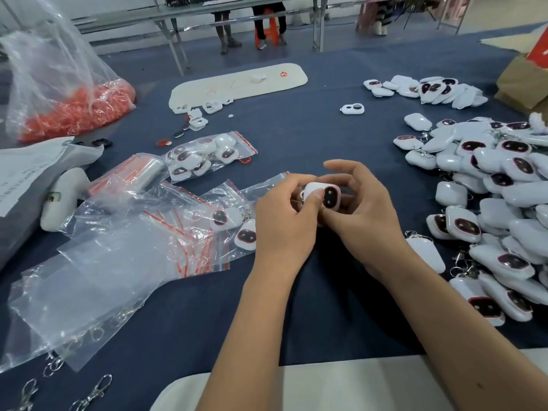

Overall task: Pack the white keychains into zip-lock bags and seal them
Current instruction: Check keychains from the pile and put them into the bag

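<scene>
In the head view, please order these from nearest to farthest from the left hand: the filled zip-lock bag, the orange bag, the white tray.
From the left hand:
1. Filled zip-lock bag, beyond it, to the left.
2. White tray, far, middle.
3. Orange bag, far left.

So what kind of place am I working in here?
Probably a small packing or assembly workshop: a big heap of identical white keychains on a blue-covered table, loose zip-lock bags, and more folding tables behind.
</scene>
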### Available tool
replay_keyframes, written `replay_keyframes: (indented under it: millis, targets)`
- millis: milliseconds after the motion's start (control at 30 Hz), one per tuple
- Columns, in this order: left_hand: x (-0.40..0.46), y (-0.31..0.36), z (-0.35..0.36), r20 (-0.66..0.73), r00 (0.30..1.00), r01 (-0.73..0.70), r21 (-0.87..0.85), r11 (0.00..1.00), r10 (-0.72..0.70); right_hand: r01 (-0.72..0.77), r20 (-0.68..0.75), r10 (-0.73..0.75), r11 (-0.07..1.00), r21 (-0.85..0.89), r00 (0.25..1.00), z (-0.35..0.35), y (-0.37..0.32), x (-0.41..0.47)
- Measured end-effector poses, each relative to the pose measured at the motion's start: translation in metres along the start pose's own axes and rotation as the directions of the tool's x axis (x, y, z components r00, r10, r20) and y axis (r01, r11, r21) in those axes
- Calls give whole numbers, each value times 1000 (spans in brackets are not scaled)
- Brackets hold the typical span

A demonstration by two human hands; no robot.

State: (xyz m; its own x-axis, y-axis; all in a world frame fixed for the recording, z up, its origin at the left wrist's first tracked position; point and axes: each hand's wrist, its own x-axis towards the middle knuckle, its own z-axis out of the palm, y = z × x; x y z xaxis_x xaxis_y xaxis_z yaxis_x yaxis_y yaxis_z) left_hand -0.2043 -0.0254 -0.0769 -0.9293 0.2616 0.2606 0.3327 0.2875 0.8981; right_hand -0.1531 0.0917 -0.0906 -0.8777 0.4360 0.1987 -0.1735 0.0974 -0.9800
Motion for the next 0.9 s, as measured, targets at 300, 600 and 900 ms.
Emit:
replay_keyframes:
  millis: [300,600,900]
  targets:
    - [-1,-2,-3,6,966,252,-223,942,-257,-61,-68,76,979,192,995,-8,9,9]
    - [2,-1,-6,98,923,374,-460,805,-373,-53,-22,57,986,159,998,-6,7,8]
    - [3,-4,-6,24,948,307,-334,891,-318,-60,-7,61,992,115,998,-6,6,7]
